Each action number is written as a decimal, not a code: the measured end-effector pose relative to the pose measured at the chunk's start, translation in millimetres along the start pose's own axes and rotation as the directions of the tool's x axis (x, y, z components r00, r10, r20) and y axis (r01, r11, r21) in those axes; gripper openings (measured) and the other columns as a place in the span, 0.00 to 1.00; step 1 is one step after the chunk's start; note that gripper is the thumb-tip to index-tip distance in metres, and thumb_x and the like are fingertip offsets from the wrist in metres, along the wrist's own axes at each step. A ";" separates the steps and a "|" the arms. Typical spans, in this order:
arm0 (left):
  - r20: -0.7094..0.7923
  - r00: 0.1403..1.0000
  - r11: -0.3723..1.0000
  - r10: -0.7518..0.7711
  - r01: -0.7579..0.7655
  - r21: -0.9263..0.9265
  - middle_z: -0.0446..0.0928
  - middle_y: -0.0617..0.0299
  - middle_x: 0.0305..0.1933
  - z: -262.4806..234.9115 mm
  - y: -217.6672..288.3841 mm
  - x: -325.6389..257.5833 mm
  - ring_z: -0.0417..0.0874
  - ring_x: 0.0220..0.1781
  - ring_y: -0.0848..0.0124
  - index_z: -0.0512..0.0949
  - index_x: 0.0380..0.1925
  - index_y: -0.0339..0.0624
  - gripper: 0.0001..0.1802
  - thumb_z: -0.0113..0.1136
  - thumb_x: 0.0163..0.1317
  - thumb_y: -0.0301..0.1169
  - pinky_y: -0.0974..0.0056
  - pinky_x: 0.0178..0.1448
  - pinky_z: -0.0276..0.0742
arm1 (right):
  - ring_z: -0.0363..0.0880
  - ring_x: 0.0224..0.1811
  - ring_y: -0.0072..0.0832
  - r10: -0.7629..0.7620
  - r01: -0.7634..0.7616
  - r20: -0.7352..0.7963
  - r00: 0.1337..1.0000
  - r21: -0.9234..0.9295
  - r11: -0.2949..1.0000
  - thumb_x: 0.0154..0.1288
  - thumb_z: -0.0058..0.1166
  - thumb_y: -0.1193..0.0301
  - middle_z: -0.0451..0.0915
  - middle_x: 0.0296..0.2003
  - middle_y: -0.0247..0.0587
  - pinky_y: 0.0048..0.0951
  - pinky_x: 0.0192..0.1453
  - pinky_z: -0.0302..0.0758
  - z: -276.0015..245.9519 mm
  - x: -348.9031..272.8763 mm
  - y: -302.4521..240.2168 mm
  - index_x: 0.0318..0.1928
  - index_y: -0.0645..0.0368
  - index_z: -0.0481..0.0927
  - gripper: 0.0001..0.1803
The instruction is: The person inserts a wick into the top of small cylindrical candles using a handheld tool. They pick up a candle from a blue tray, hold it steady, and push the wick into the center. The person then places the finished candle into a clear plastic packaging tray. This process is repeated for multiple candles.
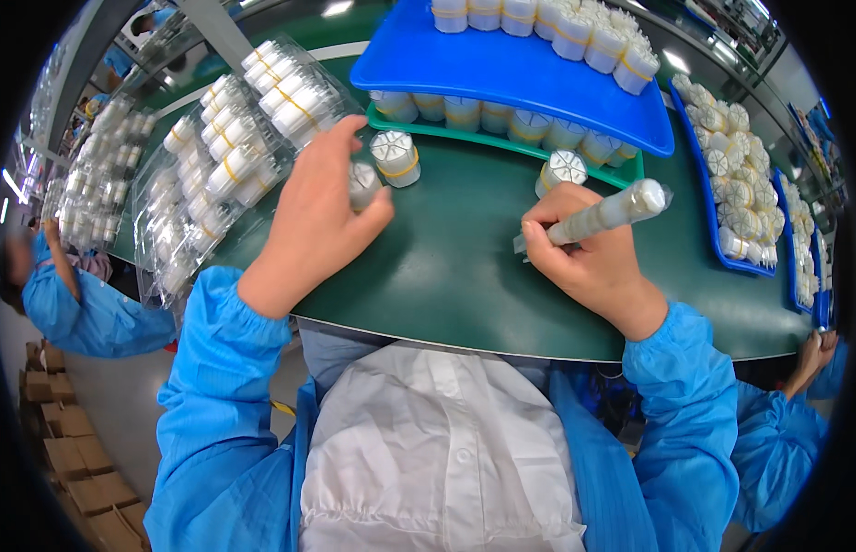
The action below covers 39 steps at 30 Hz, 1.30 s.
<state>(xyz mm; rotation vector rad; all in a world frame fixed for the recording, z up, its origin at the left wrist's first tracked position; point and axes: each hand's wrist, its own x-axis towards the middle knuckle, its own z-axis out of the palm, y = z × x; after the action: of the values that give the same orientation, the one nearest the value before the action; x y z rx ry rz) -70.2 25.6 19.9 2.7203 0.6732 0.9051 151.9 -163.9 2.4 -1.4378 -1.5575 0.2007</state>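
Observation:
My left hand (322, 202) is curved around a short white cylindrical bundle (363, 187), thumb across its near side and index finger raised beyond it; the other fingers are mostly hidden. Just beyond stands another bundle (395, 158), its top divided into wedges and a yellow band around it. In my right hand (589, 262) is a pen-like tool (607, 218) wrapped in clear and whitish material, with a thin flat tip pointing left over the green table. Past that hand a third bundle (564, 171) stands upright, partly covered by my fingers.
A blue tray (501, 64) bearing bundles rests over a green tray (501, 141) of bundles at the back. Clear plastic packs (216, 152) of banded white rolls lie left. More blue trays (713, 216) line the right. Co-workers (87, 304) sit on both sides; cartons (87, 451) stand on the floor.

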 end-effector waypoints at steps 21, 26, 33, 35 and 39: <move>-0.240 0.925 0.841 -0.295 0.371 0.394 0.81 0.51 0.42 -164.5 -141.4 13.4 0.84 0.44 0.59 0.81 0.52 0.48 0.22 0.66 0.63 0.47 0.56 0.48 0.80 | 0.78 0.27 0.32 -0.024 0.027 0.029 0.999 -0.118 0.993 0.58 0.62 0.81 0.79 0.27 0.41 0.31 0.30 0.72 6.3 -2.8 -9.3 0.30 0.63 0.80 0.03; -0.113 0.925 0.482 -0.363 0.290 0.827 0.79 0.45 0.48 -163.5 -218.0 24.3 0.83 0.50 0.49 0.80 0.51 0.44 0.22 0.64 0.63 0.46 0.49 0.52 0.81 | 0.76 0.27 0.29 0.027 -0.022 0.036 0.999 -0.140 0.990 0.59 0.62 0.81 0.78 0.28 0.40 0.29 0.30 0.71 3.8 -3.0 -9.8 0.31 0.63 0.80 0.04; -0.089 0.924 0.595 -0.373 0.311 0.741 0.80 0.45 0.48 -153.8 -222.8 41.0 0.82 0.52 0.47 0.83 0.47 0.42 0.21 0.53 0.71 0.47 0.48 0.57 0.78 | 0.76 0.27 0.30 -0.023 0.023 0.003 1.000 -0.154 0.988 0.58 0.62 0.81 0.78 0.27 0.40 0.30 0.30 0.71 4.5 -4.3 -7.4 0.30 0.63 0.79 0.04; -0.054 0.905 0.656 -0.422 0.346 0.671 0.81 0.45 0.50 -158.9 -228.7 39.0 0.81 0.54 0.46 0.84 0.48 0.42 0.22 0.51 0.73 0.47 0.49 0.59 0.77 | 0.76 0.27 0.31 -0.022 0.023 0.013 1.000 -0.158 0.987 0.57 0.62 0.81 0.79 0.27 0.40 0.31 0.30 0.71 4.1 -3.0 -10.5 0.30 0.62 0.80 0.04; 0.092 0.870 0.803 -0.484 0.400 0.441 0.81 0.44 0.56 -156.0 -251.2 18.9 0.80 0.58 0.45 0.81 0.55 0.42 0.24 0.49 0.74 0.47 0.49 0.63 0.75 | 0.77 0.26 0.34 -0.072 0.077 0.034 0.997 -0.180 0.981 0.56 0.63 0.82 0.79 0.26 0.41 0.32 0.29 0.72 4.2 -0.7 -10.9 0.30 0.62 0.80 0.04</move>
<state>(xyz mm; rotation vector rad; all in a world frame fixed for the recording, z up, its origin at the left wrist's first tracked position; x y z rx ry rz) -241.5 261.4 73.2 2.7282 1.5255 0.3969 141.4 -165.6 7.3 -1.5181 -1.6839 0.0342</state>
